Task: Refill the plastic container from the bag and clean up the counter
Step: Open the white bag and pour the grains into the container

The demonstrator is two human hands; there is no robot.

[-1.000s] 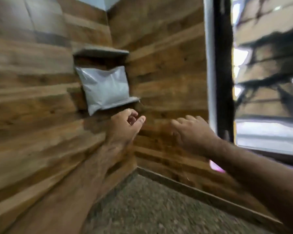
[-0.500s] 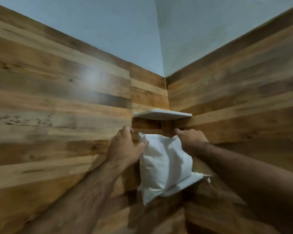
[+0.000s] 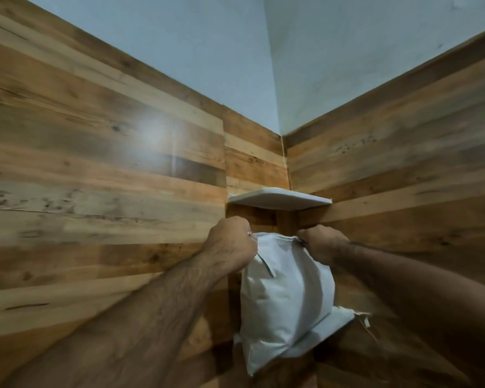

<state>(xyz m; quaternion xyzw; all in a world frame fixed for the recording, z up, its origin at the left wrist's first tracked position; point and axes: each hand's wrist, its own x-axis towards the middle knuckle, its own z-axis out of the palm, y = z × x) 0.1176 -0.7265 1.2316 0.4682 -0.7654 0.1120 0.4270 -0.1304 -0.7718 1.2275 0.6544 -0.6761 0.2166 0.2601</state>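
Both hands clamp the white bag's [image 3: 286, 298] top corners: left hand [image 3: 230, 245] on the left corner, right hand [image 3: 324, 243] on the right. The bag hangs below them against the far wood-panelled corner, under a small white shelf [image 3: 277, 198]. Since half a second ago the grips have tightened. Its long axis is vertical, mouth up.

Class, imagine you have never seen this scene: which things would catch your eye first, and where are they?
A full white bag stands in the corner of the wood-panelled walls. The left hand and right hand each grip a top corner of it. Just above sits a small white corner shelf, under the pale blue upper wall.
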